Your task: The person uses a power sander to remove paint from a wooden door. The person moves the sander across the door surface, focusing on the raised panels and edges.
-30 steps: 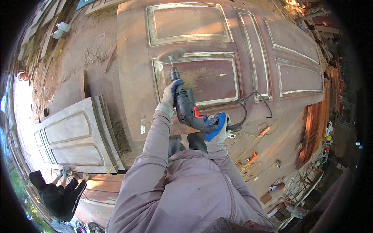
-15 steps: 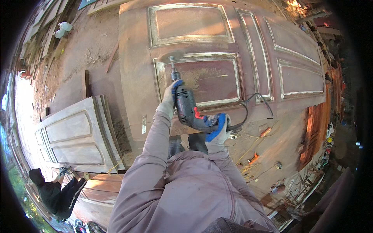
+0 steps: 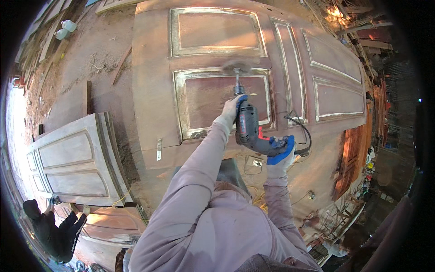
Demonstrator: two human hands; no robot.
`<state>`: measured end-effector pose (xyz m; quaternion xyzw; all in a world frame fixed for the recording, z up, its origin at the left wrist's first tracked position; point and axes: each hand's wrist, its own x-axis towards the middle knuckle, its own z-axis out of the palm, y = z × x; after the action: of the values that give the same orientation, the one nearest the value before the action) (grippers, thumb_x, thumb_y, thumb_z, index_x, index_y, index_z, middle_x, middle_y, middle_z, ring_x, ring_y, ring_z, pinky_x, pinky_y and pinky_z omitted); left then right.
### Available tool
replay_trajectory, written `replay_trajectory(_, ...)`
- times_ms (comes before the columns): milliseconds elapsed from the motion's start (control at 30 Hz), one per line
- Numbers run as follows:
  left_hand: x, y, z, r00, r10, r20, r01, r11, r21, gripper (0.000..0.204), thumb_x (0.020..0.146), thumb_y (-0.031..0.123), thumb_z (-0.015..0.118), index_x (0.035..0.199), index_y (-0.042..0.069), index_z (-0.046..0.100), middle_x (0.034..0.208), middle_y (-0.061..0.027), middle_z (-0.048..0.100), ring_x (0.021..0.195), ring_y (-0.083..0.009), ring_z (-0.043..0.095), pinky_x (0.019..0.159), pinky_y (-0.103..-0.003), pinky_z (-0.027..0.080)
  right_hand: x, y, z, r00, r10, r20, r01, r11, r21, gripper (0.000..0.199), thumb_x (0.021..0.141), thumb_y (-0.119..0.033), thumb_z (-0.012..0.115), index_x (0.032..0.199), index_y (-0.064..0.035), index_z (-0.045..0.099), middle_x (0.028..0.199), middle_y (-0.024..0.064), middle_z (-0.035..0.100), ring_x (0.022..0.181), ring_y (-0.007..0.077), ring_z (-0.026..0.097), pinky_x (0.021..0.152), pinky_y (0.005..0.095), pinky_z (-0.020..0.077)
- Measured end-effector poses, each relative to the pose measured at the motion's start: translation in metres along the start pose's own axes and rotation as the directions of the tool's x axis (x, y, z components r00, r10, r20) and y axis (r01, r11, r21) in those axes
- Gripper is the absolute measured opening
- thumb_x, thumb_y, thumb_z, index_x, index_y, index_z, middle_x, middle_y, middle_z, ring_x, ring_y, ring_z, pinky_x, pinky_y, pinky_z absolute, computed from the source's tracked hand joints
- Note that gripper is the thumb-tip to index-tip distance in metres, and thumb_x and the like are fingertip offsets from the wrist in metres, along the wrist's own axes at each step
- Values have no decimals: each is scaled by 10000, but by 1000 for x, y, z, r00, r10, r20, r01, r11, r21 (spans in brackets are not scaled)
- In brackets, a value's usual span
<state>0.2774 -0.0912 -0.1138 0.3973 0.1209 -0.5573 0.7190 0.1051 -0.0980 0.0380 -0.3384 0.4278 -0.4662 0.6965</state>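
Note:
A dark electric drill (image 3: 248, 124) with a red trigger is held in both my gloved hands over a large panelled wooden door (image 3: 154, 104). My left hand (image 3: 234, 109) is wrapped round its front, just behind the chuck. At the back, my right hand (image 3: 284, 149) grips the handle, where the black cable (image 3: 308, 136) leaves it. From the chuck a shaft carries a round spinning disc (image 3: 236, 69), blurred by motion. The disc lies on the upper moulding of the door's lower left panel, whose frame shows pale, worn wood.
Stacked grey panelled doors (image 3: 74, 163) lie to the left. A person (image 3: 54, 231) in dark clothes works beside them. A power socket (image 3: 257, 162) with a plug is close to my body. White jugs (image 3: 67, 28) stand far left; reddish panelled wood (image 3: 350, 158) is at right.
Both hands and the drill have moved right. The disc has gone from the panel's upper left corner along its top moulding. My view has shifted slightly.

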Motion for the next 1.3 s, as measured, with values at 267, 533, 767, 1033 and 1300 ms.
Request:
replay_trajectory(267, -20, 40, -59, 999, -38, -10, 39, 993, 116, 209, 825, 274, 602, 852, 67, 604, 716, -62, 630, 615, -190, 617, 616, -317, 521, -2, 21, 4, 990, 134, 45, -138, 987, 82, 212, 917, -223, 501, 748, -102, 459, 597, 14, 428, 558, 167, 436, 637, 396, 428)
replay_trajectory(533, 32, -13, 25, 997, -36, -65, 50, 971, 233, 213, 769, 225, 665, 866, 41, 620, 692, -51, 611, 576, -163, 581, 561, -313, 484, 35, 33, -58, 983, 6, -186, 26, 985, 171, 264, 902, -247, 474, 677, -123, 413, 558, -15, 354, 503, 134, 361, 591, 335, 381)
replay_trajectory(767, 38, -17, 23, 999, 5, -45, 11, 940, 341, 188, 763, 204, 668, 832, 37, 617, 686, -37, 610, 554, -159, 580, 542, -303, 482, 39, 51, -85, 977, 56, -205, 0, 965, 263, 252, 909, -237, 457, 685, -123, 436, 558, -13, 377, 525, 142, 386, 609, 340, 389)
replay_trajectory(1033, -5, 17, -36, 980, 81, -180, -44, 978, 202, 219, 779, 228, 668, 875, 32, 644, 714, -47, 624, 573, -166, 592, 556, -309, 499, 8, 67, -50, 993, 112, 32, -117, 954, 278, 257, 928, -227, 443, 703, -104, 432, 568, 8, 391, 552, 171, 419, 645, 373, 411)
replay_trajectory(1300, -27, 33, -76, 981, -15, -194, 12, 1000, -20, 242, 767, 237, 679, 896, 34, 650, 747, -55, 621, 628, -167, 595, 593, -308, 488, -11, 51, -4, 974, 210, -90, -187, 959, 213, 147, 900, -141, 515, 775, -67, 493, 598, 63, 482, 515, 173, 482, 543, 372, 471)
